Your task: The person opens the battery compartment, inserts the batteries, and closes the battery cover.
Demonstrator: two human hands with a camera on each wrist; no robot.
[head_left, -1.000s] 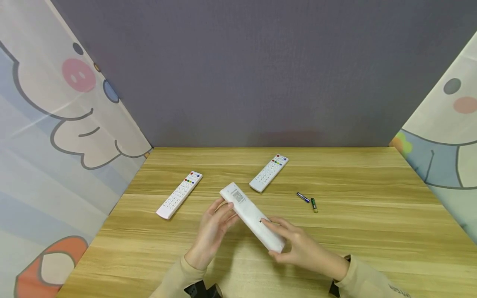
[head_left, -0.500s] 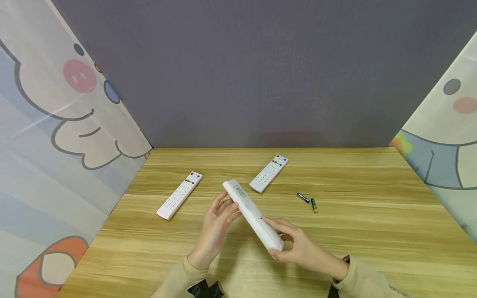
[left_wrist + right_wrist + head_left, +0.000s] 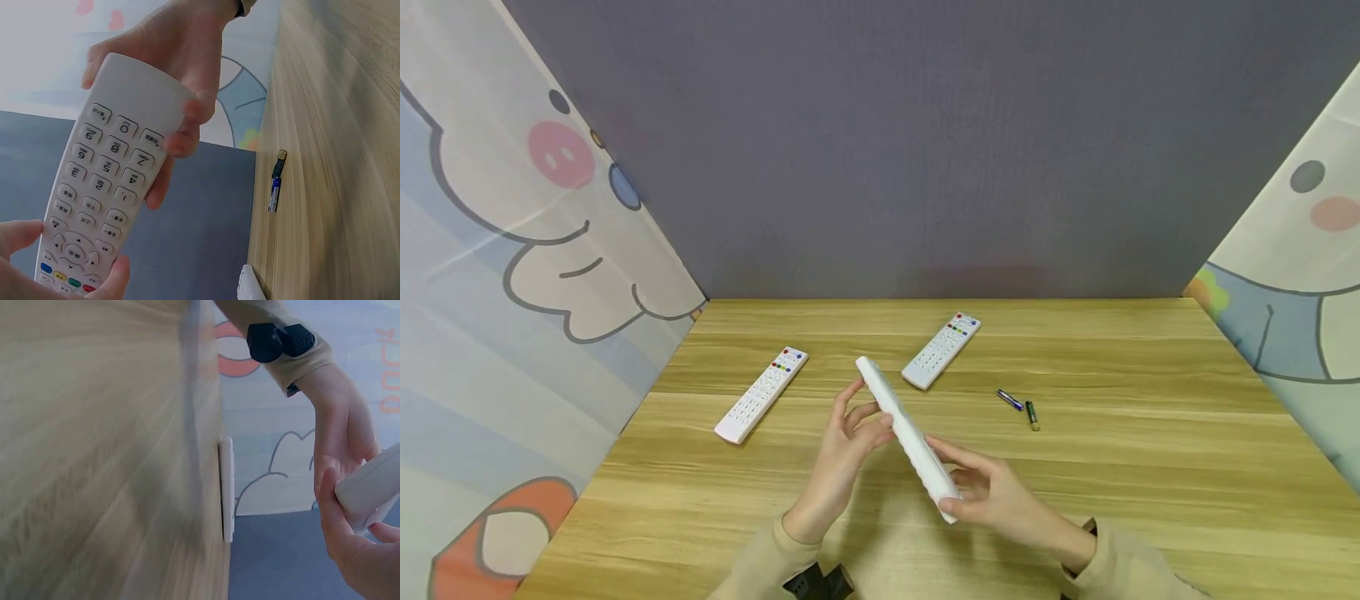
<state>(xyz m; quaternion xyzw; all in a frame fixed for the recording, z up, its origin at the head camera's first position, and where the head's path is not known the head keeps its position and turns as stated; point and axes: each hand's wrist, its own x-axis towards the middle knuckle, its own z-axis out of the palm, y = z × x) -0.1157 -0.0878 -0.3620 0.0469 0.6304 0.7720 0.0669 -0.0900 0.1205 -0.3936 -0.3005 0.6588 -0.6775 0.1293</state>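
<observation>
A white remote control [image 3: 910,437] is held above the table between both hands, tipped onto its long edge in the head view. My left hand [image 3: 842,458] grips its far end by the sides, thumb on one edge and fingers on the other. At the near end my right hand [image 3: 992,492] pinches it between thumb and fingers. The left wrist view shows its button face [image 3: 94,175], with number keys and a row of coloured keys near the left fingers. In the right wrist view only the blunt end of the remote [image 3: 369,487] shows.
Two more white remotes lie buttons up on the wooden table [image 3: 1150,433]: one at left [image 3: 762,396], one farther back [image 3: 942,350]. Right of the hands lie a blue battery [image 3: 1010,400] and a green battery [image 3: 1032,415]. A grey panel [image 3: 940,150] stands behind the table.
The held remote has rolled from showing its back with a printed code to standing on edge. Both hands keep their hold, the left moving slightly right. The other remotes and batteries stay put.
</observation>
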